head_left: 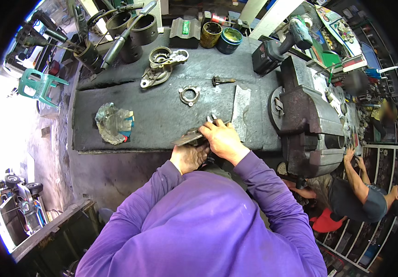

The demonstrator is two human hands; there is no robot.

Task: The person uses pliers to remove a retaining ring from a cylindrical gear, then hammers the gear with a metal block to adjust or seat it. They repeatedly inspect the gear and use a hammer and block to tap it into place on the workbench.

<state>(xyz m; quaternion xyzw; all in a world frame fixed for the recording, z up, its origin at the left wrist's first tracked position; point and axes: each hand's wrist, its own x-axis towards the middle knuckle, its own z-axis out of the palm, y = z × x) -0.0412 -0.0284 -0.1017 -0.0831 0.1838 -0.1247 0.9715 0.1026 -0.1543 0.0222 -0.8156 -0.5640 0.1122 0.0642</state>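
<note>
At the bench's front edge, my left hand [188,158] cups a dark flat metal part [185,138] from below, its fingers curled at the part. My right hand [219,138] grips the same part from above, fingers bent over it. A small silvery piece [211,118] shows just beyond my right fingertips; I cannot tell whether it is held. Farther back lie a metal ring flange [183,93], a short toothed shaft [217,81] and a cast metal housing [156,76]. A pale metal strip [240,108] lies right of my hands, and a crumpled plastic bag [109,124] lies to their left.
A large vise [307,138] and a cordless power tool [266,57] occupy the bench's right. Cans [229,41] and metal cylinders [143,30] line the back of the dark bench [97,90]. Co-workers [360,198] are at the right; a green plastic chair [37,85] stands left.
</note>
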